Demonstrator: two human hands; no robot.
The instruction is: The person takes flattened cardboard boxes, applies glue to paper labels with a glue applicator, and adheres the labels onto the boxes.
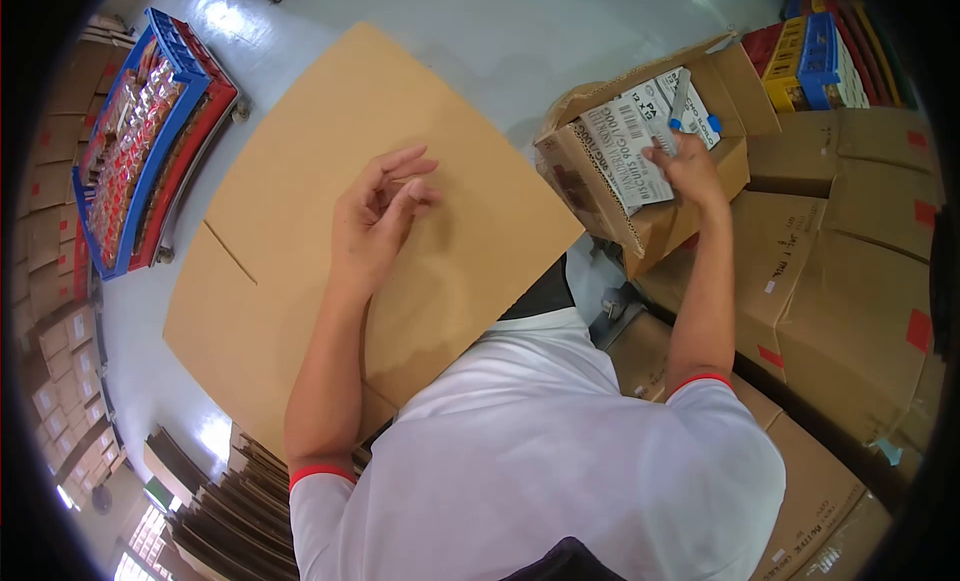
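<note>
My left hand hovers over a large flat sheet of brown cardboard. Its fingers are loosely curled, with the thumb apart and nothing held. To the right, my right hand reaches into an open cardboard box. The box holds white printed label sheets with barcodes and the words "biscuits 90G/100G". Thumb and fingers of that hand are bent together over the labels; what they pinch is hidden. Just beyond the fingertips lies a slim grey marker-like tool with a blue end, beside another small blue piece.
Blue and red crates of packed goods stand on a wheeled base at left. Sealed cartons with red tags line the right side. Flat cardboard pieces stand stacked at lower left. Yellow and blue crates are at upper right.
</note>
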